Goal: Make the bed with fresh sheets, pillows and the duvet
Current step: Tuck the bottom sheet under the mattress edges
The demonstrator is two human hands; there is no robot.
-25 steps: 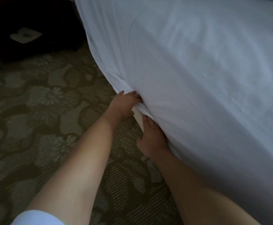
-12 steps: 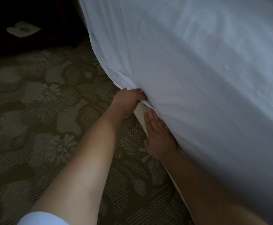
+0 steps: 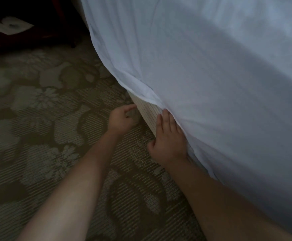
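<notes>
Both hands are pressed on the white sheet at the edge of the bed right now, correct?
Not quite. In the head view only the right hand is flat against the white sheet at the bed's lower edge. The left hand is off the sheet, loosely curled over the carpet and holding nothing.

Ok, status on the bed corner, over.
Left hand open, off the sheet. Right hand flat along the sheet edge against the bed base. Fold at the corner not tucked. Nothing in the way.
</notes>
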